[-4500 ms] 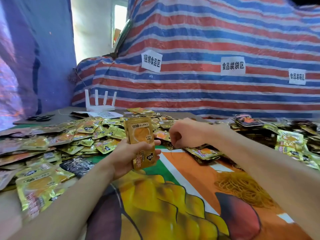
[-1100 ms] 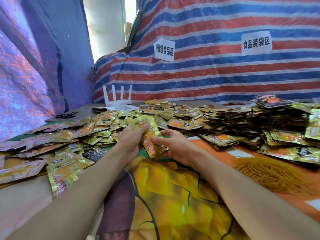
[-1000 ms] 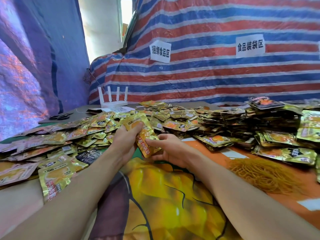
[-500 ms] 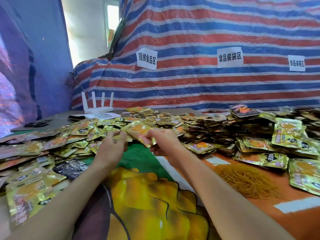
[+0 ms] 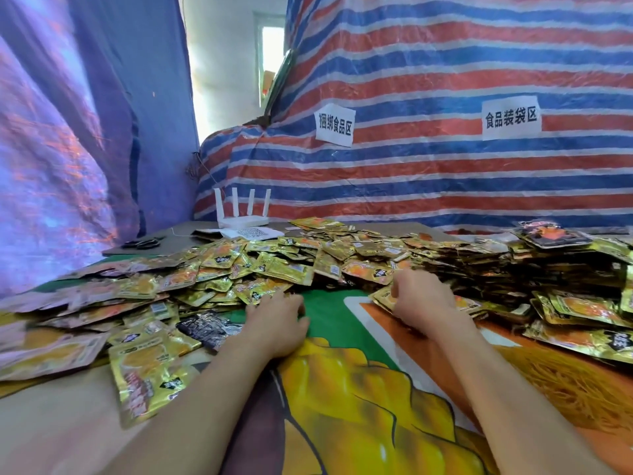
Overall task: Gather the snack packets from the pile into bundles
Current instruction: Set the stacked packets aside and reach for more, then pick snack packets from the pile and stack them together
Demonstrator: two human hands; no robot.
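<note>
Tip for this step: rake a few snack packets (image 5: 219, 260) off the near edge of the pile (image 5: 291, 269), turn them all to face one way, and square the edges before stacking. The left hand (image 5: 277, 323) lies relaxed and empty on the counter (image 5: 337, 308), touching the pile's near edge. The right hand (image 5: 423, 303) is curled over a gold packet (image 5: 382, 297) further right. Can't tell if it's actually gripping it.

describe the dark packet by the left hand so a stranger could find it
The left half of the table is covered by a pile of gold snack packets. At its near edge, just left of the person's left hand, lies the dark packet. It is black with silvery print, while its neighbours are all shiny gold.
</note>
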